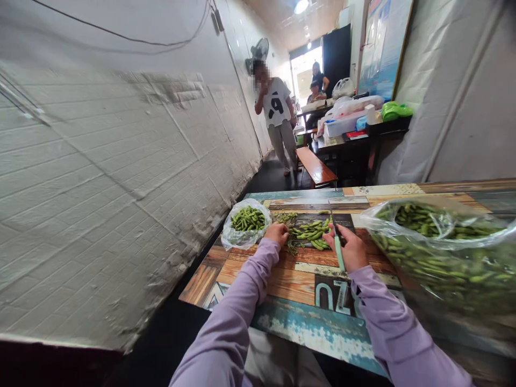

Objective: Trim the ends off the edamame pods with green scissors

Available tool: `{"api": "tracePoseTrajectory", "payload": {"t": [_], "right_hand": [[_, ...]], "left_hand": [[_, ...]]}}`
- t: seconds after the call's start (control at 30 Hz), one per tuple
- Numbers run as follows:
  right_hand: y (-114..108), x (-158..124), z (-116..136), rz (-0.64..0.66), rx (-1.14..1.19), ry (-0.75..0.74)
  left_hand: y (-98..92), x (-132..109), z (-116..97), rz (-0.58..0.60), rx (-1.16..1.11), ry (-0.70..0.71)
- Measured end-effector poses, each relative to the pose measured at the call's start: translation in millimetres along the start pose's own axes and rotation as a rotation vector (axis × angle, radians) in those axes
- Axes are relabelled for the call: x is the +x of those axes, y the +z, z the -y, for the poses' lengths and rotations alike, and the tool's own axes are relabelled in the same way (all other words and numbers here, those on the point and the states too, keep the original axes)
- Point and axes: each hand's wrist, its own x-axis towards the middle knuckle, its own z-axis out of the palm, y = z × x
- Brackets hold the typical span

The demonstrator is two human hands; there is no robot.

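Note:
My right hand (pixel 351 248) grips a knife (pixel 339 253) by its pale green handle, the dark blade pointing away from me. Just left of the blade, loose green soybean pods (pixel 310 231) lie on a dark board (pixel 345 219). At the board's left side is my left hand (pixel 277 233), its fingers curled; whatever they hold, if anything, is hidden. Small green trimmings (pixel 285 217) lie around that hand. Beyond it to the left, a clear plastic bag (pixel 230 236) stands open with pods inside. A larger clear bag (pixel 403 252) full of pods is right of my right hand.
The patterned table (pixel 258 274) runs close to a white brick-textured wall (pixel 121 215) on the left. Beyond it are an orange bench (pixel 316 165), a standing person (pixel 279 107) and a dark table (pixel 342 144) piled with bags and boxes. Other people are farther back.

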Motion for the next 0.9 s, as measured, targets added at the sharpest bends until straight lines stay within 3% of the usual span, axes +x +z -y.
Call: {"api": "tracePoseTrajectory", "payload": {"t": [0.2, 0.33, 0.4, 0.53, 0.57, 0.67, 0.73, 0.8, 0.9], "right_hand": [[1.1, 0.8, 0.9, -0.006, 0.014, -0.003], [2.3, 1.0, -0.5, 0.006, 0.034, -0.005], [2.4, 0.8, -0.2, 0.015, 0.039, -0.003], [1.2, -0.4, 4.0, 0.039, 0.035, -0.005], [0.8, -0.8, 5.3, 0.039, 0.033, -0.006], [-0.5, -1.5, 7.5, 0.028, 0.014, -0.007], [-1.3, -1.4, 7.1, 0.033, -0.002, -0.002], [-2.0, -1.0, 5.4, 0.044, -0.014, 0.004], [-3.1, -0.3, 2.9, 0.055, -0.019, 0.004]], "left_hand": [[-12.6, 3.3, -3.1, -0.032, -0.148, -0.052], [-25.0, -14.7, -7.9, 0.06, -0.317, -0.079], [-27.3, -33.5, -13.6, 0.169, -0.451, -0.073], [-18.6, -78.7, -32.8, 0.681, -0.968, -0.106], [-13.8, -88.0, -38.5, 0.731, -1.043, -0.104], [1.8, -101.1, -51.1, 0.749, -1.18, -0.057], [7.8, -94.0, -51.7, 0.701, -1.135, 0.016], [6.9, -76.4, -45.5, 0.565, -1.003, 0.064], [-5.7, -46.3, -31.3, 0.317, -0.854, 0.009]]}}
